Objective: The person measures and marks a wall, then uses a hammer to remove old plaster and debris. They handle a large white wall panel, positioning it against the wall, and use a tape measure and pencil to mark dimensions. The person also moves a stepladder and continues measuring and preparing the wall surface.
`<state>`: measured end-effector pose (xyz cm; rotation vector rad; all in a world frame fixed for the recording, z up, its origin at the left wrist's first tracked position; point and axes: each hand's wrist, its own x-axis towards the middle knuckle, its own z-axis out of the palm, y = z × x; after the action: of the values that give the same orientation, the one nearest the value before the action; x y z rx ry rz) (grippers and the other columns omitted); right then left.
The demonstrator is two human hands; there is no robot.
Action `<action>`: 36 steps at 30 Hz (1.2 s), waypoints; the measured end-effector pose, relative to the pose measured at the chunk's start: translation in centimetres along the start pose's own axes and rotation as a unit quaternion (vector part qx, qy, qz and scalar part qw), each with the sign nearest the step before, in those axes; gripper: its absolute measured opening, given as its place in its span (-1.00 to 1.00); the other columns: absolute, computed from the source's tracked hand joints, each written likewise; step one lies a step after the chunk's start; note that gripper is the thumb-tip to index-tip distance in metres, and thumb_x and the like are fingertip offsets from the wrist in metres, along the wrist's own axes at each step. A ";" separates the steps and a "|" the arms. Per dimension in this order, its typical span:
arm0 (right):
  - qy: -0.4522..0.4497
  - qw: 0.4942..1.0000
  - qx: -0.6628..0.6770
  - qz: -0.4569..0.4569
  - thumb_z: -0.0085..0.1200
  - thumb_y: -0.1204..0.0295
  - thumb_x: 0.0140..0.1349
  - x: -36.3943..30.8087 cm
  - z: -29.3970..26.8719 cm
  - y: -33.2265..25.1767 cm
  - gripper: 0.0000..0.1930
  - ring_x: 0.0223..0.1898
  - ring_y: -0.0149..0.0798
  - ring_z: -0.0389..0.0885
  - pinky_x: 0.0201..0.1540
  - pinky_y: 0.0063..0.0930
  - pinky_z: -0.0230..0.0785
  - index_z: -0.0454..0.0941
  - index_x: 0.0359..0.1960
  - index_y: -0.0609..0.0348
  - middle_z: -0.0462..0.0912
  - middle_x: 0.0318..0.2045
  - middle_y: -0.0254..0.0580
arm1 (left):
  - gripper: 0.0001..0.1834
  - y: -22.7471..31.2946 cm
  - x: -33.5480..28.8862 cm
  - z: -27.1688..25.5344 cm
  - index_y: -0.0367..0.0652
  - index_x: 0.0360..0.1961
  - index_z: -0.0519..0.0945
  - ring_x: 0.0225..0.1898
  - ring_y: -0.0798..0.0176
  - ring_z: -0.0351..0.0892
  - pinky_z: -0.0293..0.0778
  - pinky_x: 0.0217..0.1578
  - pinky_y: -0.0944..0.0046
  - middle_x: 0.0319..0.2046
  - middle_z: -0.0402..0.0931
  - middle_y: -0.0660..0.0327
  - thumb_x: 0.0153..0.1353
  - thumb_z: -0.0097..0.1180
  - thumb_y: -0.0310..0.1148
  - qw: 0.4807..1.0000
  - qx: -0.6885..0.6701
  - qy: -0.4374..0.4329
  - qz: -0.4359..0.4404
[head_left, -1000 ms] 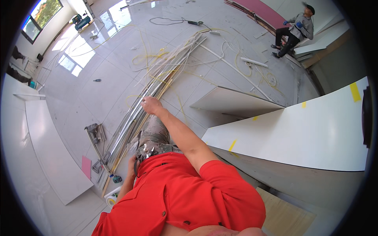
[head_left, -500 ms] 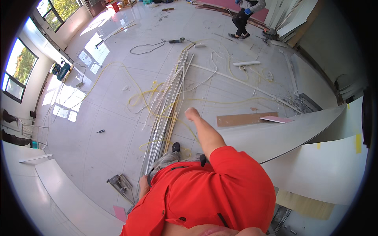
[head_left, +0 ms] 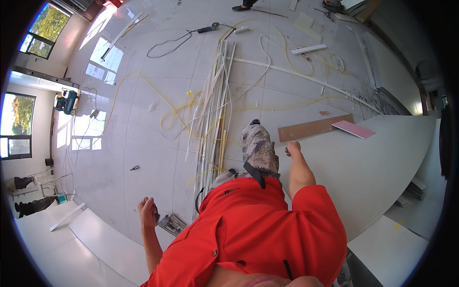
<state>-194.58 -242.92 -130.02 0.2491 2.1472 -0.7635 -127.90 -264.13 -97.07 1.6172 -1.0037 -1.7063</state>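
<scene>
My left hand [head_left: 147, 211] hangs out to the left with its fingers curled around a small dark thing [head_left: 157, 213] that I cannot make out. Just beyond it, a grey nail gun-like tool [head_left: 172, 223] lies on the floor, partly covered by my red shirt. My right hand [head_left: 292, 149] is loosely closed at my right side, with nothing visible in it. It is nearest to a brown board [head_left: 311, 128] and the edge of a large white panel [head_left: 368, 158]. A bundle of long, thin metal strips [head_left: 213, 105] lies left of my stepping leg.
A yellow hose [head_left: 152, 88] and pale cords tangle across the strips. An angle grinder [head_left: 208, 29] with its cable lies ahead. A compressor [head_left: 66, 101] stands by the left windows. A pink board piece [head_left: 353, 129] rests at right. White panels [head_left: 107, 246] lie near left; another person's shoe [head_left: 241, 8] shows far ahead.
My body has moved forward, one leg now stepping out. My left hand has swung out to the left; my right hand has dropped back to the right. The other person has mostly left view.
</scene>
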 end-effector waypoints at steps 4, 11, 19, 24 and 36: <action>-0.037 0.996 0.077 -0.013 0.03 0.29 0.42 9.7 -0.7 -7.3 -0.76 -0.56 -0.30 0.64 -0.60 -0.37 0.48 0.63 -0.12 0.19 0.65 -0.46 -0.22 | -0.53 6.6 12.7 14.3 0.06 -0.63 0.30 -0.63 0.59 0.11 -0.01 -0.60 0.40 -0.69 0.24 0.50 0.42 0.21 -0.36 0.986 0.133 0.045 0.094; -0.353 0.914 0.198 -0.012 0.05 -0.07 0.49 11.6 4.8 -31.4 -0.44 -0.34 -0.22 0.73 -0.31 -0.33 0.64 0.47 0.24 0.13 0.72 -0.21 -0.13 | -0.58 13.2 30.5 50.3 0.04 -0.58 0.39 -0.61 0.51 0.27 0.24 -0.50 0.38 -0.68 0.32 0.44 0.46 0.21 -0.24 0.987 0.112 -0.071 0.087; -0.451 0.664 0.591 0.084 -0.08 -0.10 0.53 7.9 -2.8 -57.8 -0.52 -0.24 -0.12 0.68 -0.16 -0.21 0.54 0.53 0.02 0.09 0.70 -0.17 -0.02 | -0.64 23.3 35.7 76.7 -0.28 -0.40 0.60 -0.54 0.42 0.42 0.34 -0.49 0.23 -0.62 0.42 0.31 0.41 0.25 -0.18 0.830 0.420 -0.300 0.210; -0.424 0.775 0.442 -0.154 0.04 0.09 0.49 15.4 -10.3 -71.2 -0.54 -0.35 -0.30 0.60 -0.32 -0.38 0.46 0.44 0.26 0.10 0.66 -0.17 -0.15 | -0.58 29.7 45.4 86.8 -0.25 0.07 0.66 -0.46 0.30 0.57 0.51 -0.38 0.20 -0.50 0.60 0.26 0.49 0.09 -0.10 0.848 0.408 -0.267 0.206; 0.066 0.710 -0.067 -0.698 0.22 0.20 0.37 32.6 -18.8 -110.0 -0.35 0.28 0.22 0.46 0.35 -0.04 0.32 0.36 0.39 0.29 0.52 0.22 0.23 | -0.51 43.0 76.9 125.6 -0.18 0.13 0.54 0.08 -0.04 0.62 0.57 0.13 -0.04 0.00 0.63 0.05 0.58 -0.08 0.05 0.778 -0.297 -0.442 -0.333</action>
<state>-273.67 -321.90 -97.91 -1.6425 2.2249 -1.3537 -263.78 -334.79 -106.30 0.7051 -0.0884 -3.0080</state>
